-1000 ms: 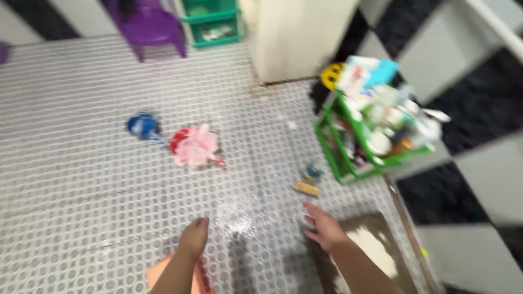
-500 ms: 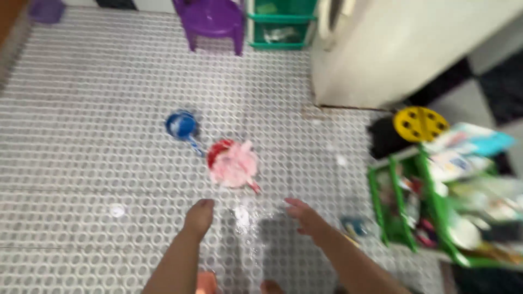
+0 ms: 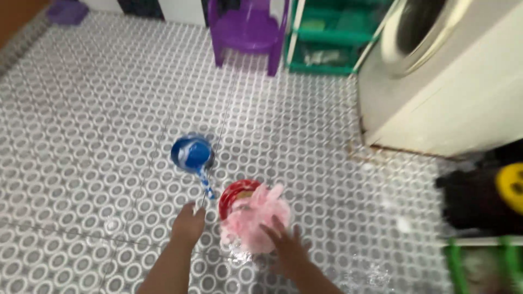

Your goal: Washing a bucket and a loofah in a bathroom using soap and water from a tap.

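My right hand (image 3: 286,247), fingers spread, is touching the pink bath sponge (image 3: 255,218) lying on the red scoop (image 3: 235,191); my left hand (image 3: 189,224), curled, is hovering beside the blue scoop's (image 3: 192,153) handle on the floor (image 3: 81,136).

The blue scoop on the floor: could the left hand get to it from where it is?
Probably yes. The left hand is by the tip of the handle of the blue scoop, with only bare tiled floor between. The pink sponge lies off to the right.

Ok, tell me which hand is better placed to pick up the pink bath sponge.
Right. The right hand already touches the pink bath sponge; the left hand sits nearer the blue scoop's handle.
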